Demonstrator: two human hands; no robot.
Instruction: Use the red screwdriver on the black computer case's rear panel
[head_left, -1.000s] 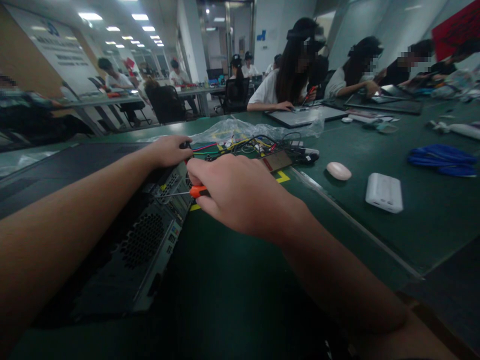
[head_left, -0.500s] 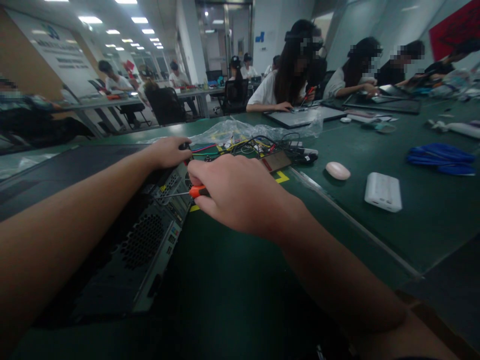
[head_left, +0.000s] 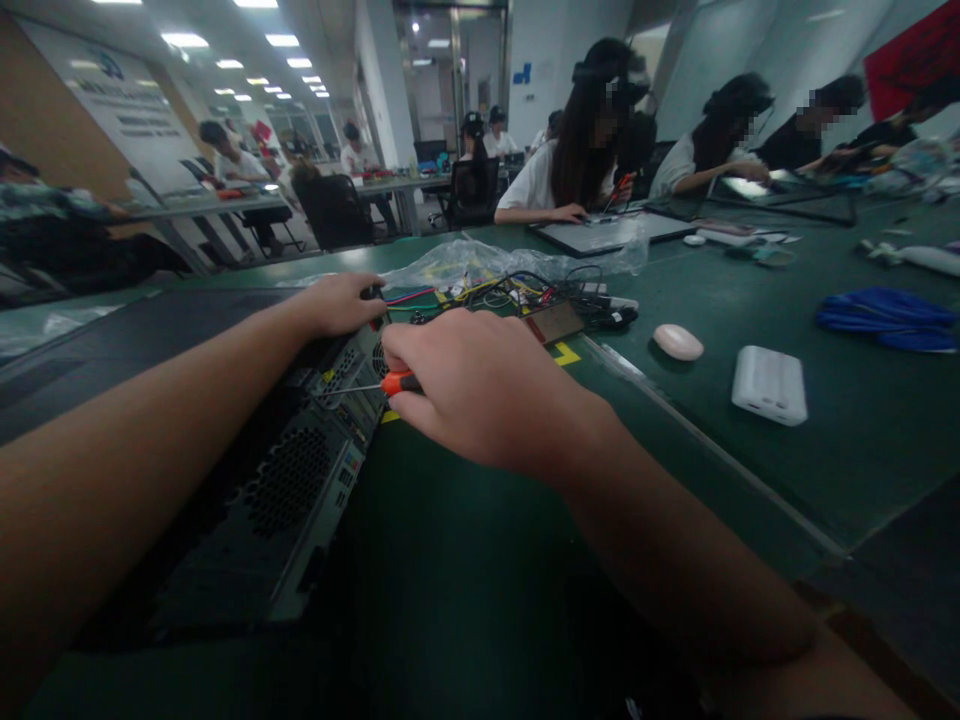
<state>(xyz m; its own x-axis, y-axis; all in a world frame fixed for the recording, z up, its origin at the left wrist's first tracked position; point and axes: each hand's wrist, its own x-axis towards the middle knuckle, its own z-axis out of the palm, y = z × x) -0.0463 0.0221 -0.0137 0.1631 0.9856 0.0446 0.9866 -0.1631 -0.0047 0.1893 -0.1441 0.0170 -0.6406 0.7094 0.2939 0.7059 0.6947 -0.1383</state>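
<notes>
A dark computer case [head_left: 285,500] lies on its side on the green table [head_left: 480,560], its perforated rear panel facing me. My right hand [head_left: 480,390] is closed round an orange-handled screwdriver [head_left: 396,381] whose thin shaft points left into the rear panel. My left hand [head_left: 341,303] rests curled on the case's far top corner, fingers bent over the edge beside some coloured wires [head_left: 487,292].
A clear plastic bag [head_left: 510,262] lies behind the wires. To the right sit a pink oval object [head_left: 678,342], a white box [head_left: 769,385] and blue cloth [head_left: 885,318]. Several people work at laptops along the far side.
</notes>
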